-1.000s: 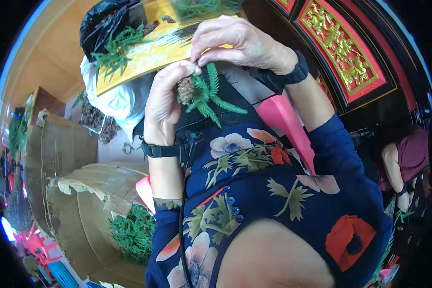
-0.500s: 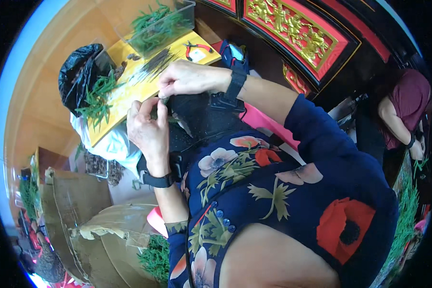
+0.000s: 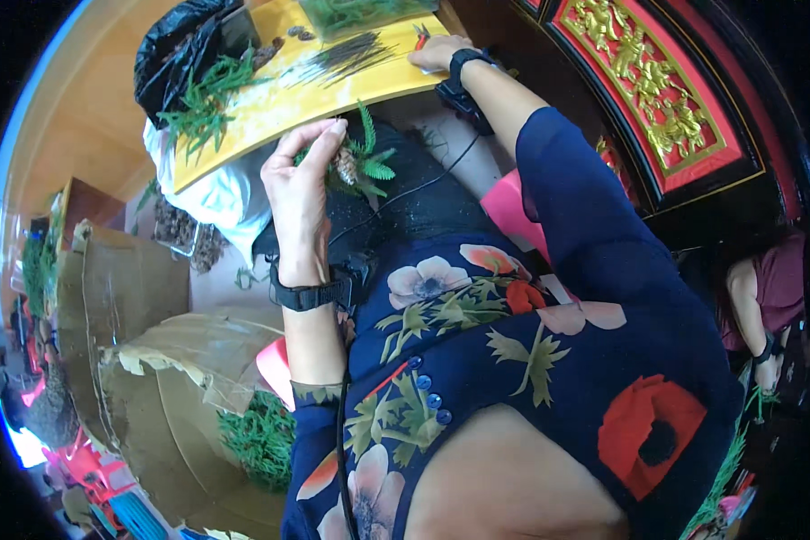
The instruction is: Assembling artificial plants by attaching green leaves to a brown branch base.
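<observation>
My left hand [image 3: 295, 193] pinches a small green artificial sprig [image 3: 373, 166] with a brown pine cone [image 3: 346, 166] on it, just off the near edge of the yellow board [image 3: 288, 110]. The sprig's stem end is between thumb and fingers. Reaching to the board's right end, my right hand [image 3: 441, 54] is closed on red-handled pliers [image 3: 421, 36]; most of their handles are hidden under my fingers. Dark thin wires [image 3: 346, 58] lie in a loose bundle on the board, left of the pliers. More green sprigs [image 3: 209, 101] lie at its left end.
A black plastic bag [image 3: 166, 58] stands beyond the board's left end, and a clear tub of greenery [image 3: 364, 11] at its far side. An open cardboard box [image 3: 126, 297] with greenery [image 3: 259, 441] is at lower left. Another person [image 3: 765, 297] works at the far right.
My right hand has let go of the sprig and moved right to the pliers, closing on them. My left hand keeps the sprig, now in plain sight. The whole view has shifted.
</observation>
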A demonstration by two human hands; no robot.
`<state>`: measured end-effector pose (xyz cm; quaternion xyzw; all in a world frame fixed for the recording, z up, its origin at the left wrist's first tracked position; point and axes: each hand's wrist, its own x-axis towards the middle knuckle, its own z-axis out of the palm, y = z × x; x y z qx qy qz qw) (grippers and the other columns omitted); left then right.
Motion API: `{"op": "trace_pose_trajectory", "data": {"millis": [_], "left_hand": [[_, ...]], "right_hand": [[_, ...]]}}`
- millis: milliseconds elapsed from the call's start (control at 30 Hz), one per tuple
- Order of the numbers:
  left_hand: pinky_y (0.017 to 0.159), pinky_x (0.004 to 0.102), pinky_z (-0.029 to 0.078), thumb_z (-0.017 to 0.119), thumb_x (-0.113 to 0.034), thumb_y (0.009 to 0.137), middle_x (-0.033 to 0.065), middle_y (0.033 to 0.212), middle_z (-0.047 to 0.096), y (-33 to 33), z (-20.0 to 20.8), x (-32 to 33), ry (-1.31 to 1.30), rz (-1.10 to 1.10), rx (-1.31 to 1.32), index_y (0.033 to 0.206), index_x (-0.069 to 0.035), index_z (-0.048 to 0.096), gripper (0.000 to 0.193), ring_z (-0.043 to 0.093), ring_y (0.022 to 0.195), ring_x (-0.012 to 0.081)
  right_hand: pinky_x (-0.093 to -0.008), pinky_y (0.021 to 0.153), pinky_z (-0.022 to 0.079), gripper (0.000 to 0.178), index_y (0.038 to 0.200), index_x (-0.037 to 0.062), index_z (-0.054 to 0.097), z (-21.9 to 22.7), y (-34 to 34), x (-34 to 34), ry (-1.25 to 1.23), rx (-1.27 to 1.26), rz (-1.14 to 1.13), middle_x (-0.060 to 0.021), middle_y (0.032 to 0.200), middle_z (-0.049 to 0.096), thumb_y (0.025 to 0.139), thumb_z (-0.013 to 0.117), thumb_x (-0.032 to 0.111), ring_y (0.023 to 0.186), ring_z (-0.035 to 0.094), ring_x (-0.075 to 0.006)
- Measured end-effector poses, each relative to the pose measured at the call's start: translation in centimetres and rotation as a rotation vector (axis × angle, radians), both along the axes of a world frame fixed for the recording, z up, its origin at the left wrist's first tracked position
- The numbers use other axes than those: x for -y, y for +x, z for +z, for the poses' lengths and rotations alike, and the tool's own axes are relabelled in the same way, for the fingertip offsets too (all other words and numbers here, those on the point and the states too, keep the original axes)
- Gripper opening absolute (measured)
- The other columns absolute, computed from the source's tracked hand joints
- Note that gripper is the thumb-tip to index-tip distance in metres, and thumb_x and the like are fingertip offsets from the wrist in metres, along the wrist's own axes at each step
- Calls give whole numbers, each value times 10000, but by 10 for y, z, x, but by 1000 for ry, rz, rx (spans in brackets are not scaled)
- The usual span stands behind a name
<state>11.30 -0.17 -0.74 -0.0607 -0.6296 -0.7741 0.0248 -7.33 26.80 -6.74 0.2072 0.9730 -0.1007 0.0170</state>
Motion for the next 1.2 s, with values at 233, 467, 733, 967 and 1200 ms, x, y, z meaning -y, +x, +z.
{"op": "trace_pose_trajectory", "data": {"millis": [233,467,733,967,1200], "left_hand": [[744,197,413,693,-83,770,17,820,640,2,-3,-2,5,53,-93,867,0,673,129,551,759,63],[771,197,404,683,-85,782,13,850,634,5,4,8,39,59,-34,893,-1,660,141,548,794,65],[787,206,412,653,-85,804,26,875,643,5,13,21,194,-86,19,941,-15,635,155,565,821,81],[790,226,425,611,-79,831,26,895,635,5,17,32,381,-320,30,970,-17,614,152,567,834,93],[768,226,429,586,-76,843,39,892,620,5,17,35,508,-509,52,985,-14,590,155,562,812,106]], "right_hand": [[-510,951,341,633,1270,34,453,4,13,8,32,30,-80,-190,1281,466,770,533,413,1205,433,-313],[-384,935,408,541,1178,67,533,9,38,3,20,-164,-166,-148,1220,527,772,553,424,1150,498,-286],[-339,869,435,359,1054,3,526,59,120,57,-647,-604,703,-148,994,581,749,561,189,947,570,-270],[-342,865,430,362,1023,-16,527,101,153,78,-494,-530,1221,-150,975,572,685,554,109,933,560,-291],[-346,870,426,379,1037,-16,517,100,146,80,-400,-592,1294,-160,993,565,680,549,106,949,551,-307]]}}
